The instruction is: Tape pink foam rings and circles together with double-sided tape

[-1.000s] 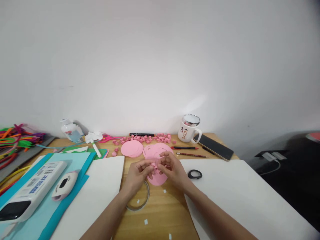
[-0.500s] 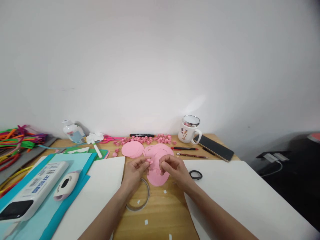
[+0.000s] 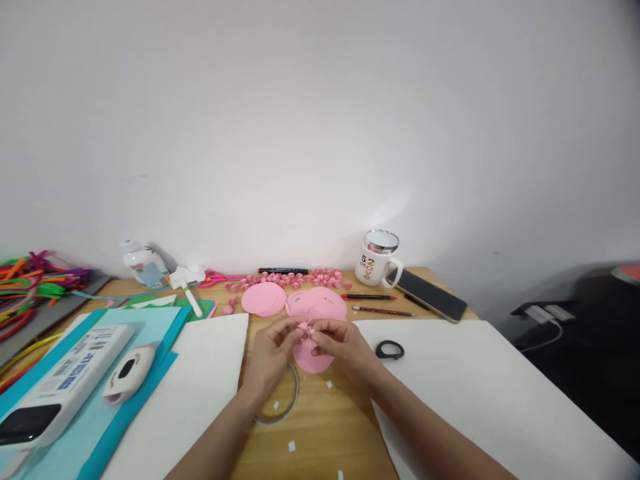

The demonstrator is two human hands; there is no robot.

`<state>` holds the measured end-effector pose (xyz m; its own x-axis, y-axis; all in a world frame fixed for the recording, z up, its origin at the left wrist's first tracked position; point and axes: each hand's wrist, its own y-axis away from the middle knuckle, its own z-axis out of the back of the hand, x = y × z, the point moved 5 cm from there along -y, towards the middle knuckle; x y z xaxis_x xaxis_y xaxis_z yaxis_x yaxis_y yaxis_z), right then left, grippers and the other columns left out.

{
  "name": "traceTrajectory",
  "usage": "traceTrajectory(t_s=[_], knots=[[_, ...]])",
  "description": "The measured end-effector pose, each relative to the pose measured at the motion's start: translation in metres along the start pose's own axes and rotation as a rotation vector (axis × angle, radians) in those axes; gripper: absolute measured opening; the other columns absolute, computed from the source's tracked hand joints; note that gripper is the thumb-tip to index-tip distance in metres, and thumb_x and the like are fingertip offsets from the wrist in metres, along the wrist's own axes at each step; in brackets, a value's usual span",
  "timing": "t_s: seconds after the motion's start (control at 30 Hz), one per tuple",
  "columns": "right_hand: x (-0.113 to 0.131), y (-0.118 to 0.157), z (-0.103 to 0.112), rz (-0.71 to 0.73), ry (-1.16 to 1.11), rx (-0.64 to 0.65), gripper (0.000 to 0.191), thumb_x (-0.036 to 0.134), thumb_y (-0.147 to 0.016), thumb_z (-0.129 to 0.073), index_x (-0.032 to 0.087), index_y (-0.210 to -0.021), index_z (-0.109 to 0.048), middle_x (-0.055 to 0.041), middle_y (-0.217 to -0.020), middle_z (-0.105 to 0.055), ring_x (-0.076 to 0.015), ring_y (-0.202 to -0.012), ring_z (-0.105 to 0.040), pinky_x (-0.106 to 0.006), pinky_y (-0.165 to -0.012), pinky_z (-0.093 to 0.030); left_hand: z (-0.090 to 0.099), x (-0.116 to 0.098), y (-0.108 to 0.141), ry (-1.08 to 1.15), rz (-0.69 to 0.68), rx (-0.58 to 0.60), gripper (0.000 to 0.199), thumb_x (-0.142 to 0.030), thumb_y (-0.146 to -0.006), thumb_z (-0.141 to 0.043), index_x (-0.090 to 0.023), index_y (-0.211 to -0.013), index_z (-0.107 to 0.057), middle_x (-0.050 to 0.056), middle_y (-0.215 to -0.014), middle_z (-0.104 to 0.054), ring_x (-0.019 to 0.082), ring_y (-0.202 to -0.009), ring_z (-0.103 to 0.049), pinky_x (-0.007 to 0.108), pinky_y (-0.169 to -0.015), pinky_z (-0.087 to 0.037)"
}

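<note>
Down at the near edge, both forearms angle in over the wood table [image 3: 320, 427], little white squares [image 3: 292, 446] scattered between them. Left hand [image 3: 273, 347] has thumb and fingers clamped on a small pink paper piece [image 3: 304, 327]; right hand [image 3: 345, 343] pinches close beside it, grip partly hidden. Tape roll [image 3: 295, 393] sits by the left wrist. Further back, the mug [image 3: 376, 262] stands upright, contents not visible, near the phone [image 3: 434, 295]. Bare wood separates the two white sheets [image 3: 450, 393].
</note>
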<state>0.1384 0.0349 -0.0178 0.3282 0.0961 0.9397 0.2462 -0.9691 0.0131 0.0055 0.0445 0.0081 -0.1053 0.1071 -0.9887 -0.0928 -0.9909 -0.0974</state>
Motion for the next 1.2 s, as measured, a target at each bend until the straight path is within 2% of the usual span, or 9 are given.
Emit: traceTrajectory(t_s=[0.27,0.47,0.67,0.97,1.2], knots=[[0.000,0.002,0.000,-0.047,-0.025,-0.109,0.024,0.035,-0.064,-0.069,0.013,-0.072,-0.067,-0.0006,-0.065,-0.060,-0.0089,-0.061,-0.052,-0.022,-0.062,-0.046,-0.002,-0.001,0.002,-0.044,-0.060,-0.002,0.017,-0.022,-0.069,-0.061,-0.019,-0.083,-0.071,0.004,-0.084,-0.069,0.017,-0.075,-0.061,0.023,-0.066,-0.047],[-0.001,0.003,-0.001,-0.066,-0.063,-0.170,0.025,0.035,-0.058,-0.073,0.013,-0.070,-0.068,-0.0019,-0.066,-0.062,-0.0099,-0.059,-0.053,-0.025,-0.062,-0.047,-0.001,-0.005,0.004,-0.023,-0.044,-0.037,0.016,-0.022,-0.066,-0.063,-0.019,-0.080,-0.071,0.004,-0.080,-0.069,0.018,-0.073,-0.061,0.024,-0.065,-0.047],[-0.007,0.003,0.000,-0.043,-0.134,-0.198,0.021,0.032,-0.060,-0.072,0.013,-0.070,-0.068,-0.0029,-0.069,-0.063,-0.0098,-0.061,-0.053,-0.023,-0.061,-0.045,-0.001,-0.005,0.003,-0.048,-0.041,-0.043,0.015,-0.023,-0.068,-0.063,-0.020,-0.081,-0.071,0.003,-0.079,-0.069,0.016,-0.071,-0.060,0.023,-0.065,-0.047],[-0.009,0.005,0.000,0.004,-0.126,-0.303,0.020,0.031,-0.057,-0.073,0.014,-0.067,-0.069,-0.0003,-0.056,-0.059,-0.0096,-0.054,-0.049,-0.024,-0.058,-0.043,-0.004,-0.009,0.008,-0.133,-0.134,-0.040,0.015,-0.023,-0.072,-0.061,-0.021,-0.083,-0.070,0.004,-0.085,-0.067,0.018,-0.077,-0.060,0.025,-0.070,-0.046],[-0.012,0.007,-0.002,-0.010,-0.123,-0.335,0.022,0.032,-0.055,-0.074,0.014,-0.067,-0.071,-0.0022,-0.058,-0.060,-0.0115,-0.056,-0.050,-0.027,-0.061,-0.044,-0.006,-0.013,0.012,-0.199,-0.236,0.003,0.019,-0.021,-0.076,-0.056,-0.024,-0.088,-0.070,0.005,-0.084,-0.067,0.019,-0.077,-0.059,0.028,-0.072,-0.045]])
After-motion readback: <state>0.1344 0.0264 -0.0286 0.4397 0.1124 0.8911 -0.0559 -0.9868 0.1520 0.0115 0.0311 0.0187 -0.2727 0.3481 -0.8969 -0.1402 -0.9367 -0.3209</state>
